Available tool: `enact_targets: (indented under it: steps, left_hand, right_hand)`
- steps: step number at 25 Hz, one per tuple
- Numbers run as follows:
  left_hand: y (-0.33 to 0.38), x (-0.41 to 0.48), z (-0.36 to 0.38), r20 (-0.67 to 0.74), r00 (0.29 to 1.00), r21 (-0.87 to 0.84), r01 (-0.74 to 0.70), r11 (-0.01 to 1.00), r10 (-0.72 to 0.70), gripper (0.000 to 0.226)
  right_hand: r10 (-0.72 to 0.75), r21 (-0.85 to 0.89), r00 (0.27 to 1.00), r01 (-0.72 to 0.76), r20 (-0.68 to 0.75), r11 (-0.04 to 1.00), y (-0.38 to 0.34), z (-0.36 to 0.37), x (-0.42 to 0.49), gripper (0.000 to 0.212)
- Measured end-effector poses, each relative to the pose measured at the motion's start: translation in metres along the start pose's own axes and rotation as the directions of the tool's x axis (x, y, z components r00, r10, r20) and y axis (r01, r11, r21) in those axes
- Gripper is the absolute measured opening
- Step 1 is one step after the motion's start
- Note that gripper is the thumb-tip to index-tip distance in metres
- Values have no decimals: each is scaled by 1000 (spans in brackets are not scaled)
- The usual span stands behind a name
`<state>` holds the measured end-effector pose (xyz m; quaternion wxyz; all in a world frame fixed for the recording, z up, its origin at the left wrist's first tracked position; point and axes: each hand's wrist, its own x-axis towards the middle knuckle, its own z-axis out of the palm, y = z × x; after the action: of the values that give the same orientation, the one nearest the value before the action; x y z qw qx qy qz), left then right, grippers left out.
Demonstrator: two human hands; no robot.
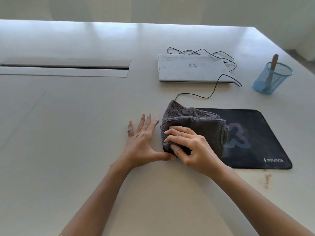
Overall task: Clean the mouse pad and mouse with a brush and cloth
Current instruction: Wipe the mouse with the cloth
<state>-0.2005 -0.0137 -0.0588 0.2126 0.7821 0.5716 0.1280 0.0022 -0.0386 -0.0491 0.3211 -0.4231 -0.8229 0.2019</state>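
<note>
Right hand (190,147) bunching grey cloth (192,123) at left edge of mouse pad (255,138); left hand (143,142) flat on table (68,133), fingers spread wide, holding nothing.

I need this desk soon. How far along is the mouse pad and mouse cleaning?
Done, it seems: brushing, since the brush stands in the blue mesh cup. In hand: the right hand presses the grey cloth on the mouse pad's left end while the left hand lies flat beside it. Left: the pad's uncovered right side looks smudged; the mouse is hidden, perhaps under the cloth.
</note>
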Motion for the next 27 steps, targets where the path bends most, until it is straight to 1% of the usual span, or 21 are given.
enact_targets:
  steps: [4, 9, 16, 18, 19, 21, 23, 25, 27]
  left_hand:
    - [1, -2, -1, -4, 1000, 1, 1, 1000, -1, 132]
    - [1, -3, -2, 1, 1000, 17, -1, 1000, 1, 123]
    - [0, -4, -1, 7, 1000, 12, -3, 1000, 3, 122]
    - [0, -4, -2, 9, 1000, 13, -2, 1000, 2, 122]
    - [0, -4, -2, 10, 1000, 9, -4, 1000, 3, 122]
    - [1, -5, -3, 15, 1000, -6, -9, 1000, 9, 121]
    - [1, -7, -5, 25, 1000, -51, -16, 999, 17, 119]
    - [0, -8, -9, 43, 999, -134, -10, 991, 16, 117]
    - [-1, -9, -12, 59, 998, -188, 0, 982, 11, 115]
  right_hand:
    - [-37, -10, 997, 37, -64, 999, 0, 3, -7, 19]
    - [-26, 8, 984, 28, -177, 1000, 0, 5, -18, 18]
    - [12, -36, 981, -20, -192, 999, -3, -9, -25, 19]
    - [54, -52, 977, -65, -205, 997, -4, -16, -23, 19]
    - [102, -30, 970, -112, -222, 993, -5, -20, -23, 20]
    - [246, 89, 938, -231, -245, 969, -8, -30, -23, 21]
    - [336, 172, 913, -301, -233, 938, -12, -44, -22, 19]
    - [340, 112, 923, -324, -181, 939, -13, -60, -23, 13]
    - [351, 41, 936, -349, -42, 936, -14, -76, -22, 13]
